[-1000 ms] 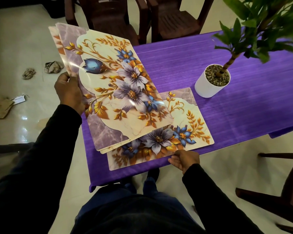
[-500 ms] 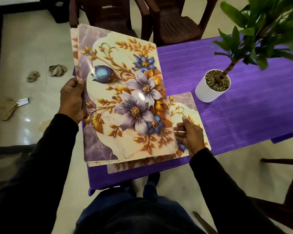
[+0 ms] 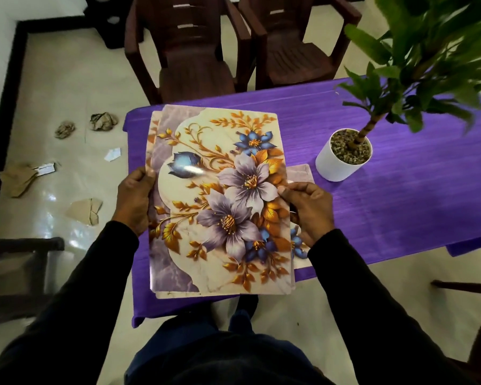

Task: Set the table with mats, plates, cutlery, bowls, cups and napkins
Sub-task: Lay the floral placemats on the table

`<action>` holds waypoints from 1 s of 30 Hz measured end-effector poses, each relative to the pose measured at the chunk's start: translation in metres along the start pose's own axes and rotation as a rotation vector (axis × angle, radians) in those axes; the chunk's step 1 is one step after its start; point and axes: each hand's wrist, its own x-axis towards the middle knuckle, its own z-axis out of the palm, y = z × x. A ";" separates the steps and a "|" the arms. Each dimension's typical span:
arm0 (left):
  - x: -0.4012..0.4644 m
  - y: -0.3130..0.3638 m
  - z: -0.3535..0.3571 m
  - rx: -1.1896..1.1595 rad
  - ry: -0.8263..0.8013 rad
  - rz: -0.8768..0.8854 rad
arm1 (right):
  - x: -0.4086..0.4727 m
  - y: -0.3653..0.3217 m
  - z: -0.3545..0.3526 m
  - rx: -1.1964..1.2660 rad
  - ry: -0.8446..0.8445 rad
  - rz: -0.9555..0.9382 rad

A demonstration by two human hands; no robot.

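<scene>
I hold a stack of floral place mats [image 3: 220, 201] above the near left end of the purple table [image 3: 400, 190]. The top mat shows purple and blue flowers with gold leaves. My left hand [image 3: 135, 201] grips the stack's left edge. My right hand [image 3: 311, 209] pinches the right edge of the top mat with thumb and fingers. Another mat [image 3: 300, 173] lies flat on the table under the stack; only its right strip shows past my right hand.
A white pot [image 3: 333, 165] with a leafy green plant [image 3: 428, 56] stands on the table to the right. Two dark brown chairs [image 3: 195, 51] stand at the far side. Crumpled paper and scraps [image 3: 103, 122] lie on the tiled floor at left. Another chair's edge [image 3: 464, 287] shows at right.
My right hand left the mat lying on the table and came up to pinch the held stack's right edge. The stack swung rightward, over the table and that mat.
</scene>
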 end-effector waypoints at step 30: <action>-0.048 -0.002 0.010 0.050 -0.388 -0.058 | -0.049 0.038 -0.094 -0.104 -0.089 0.193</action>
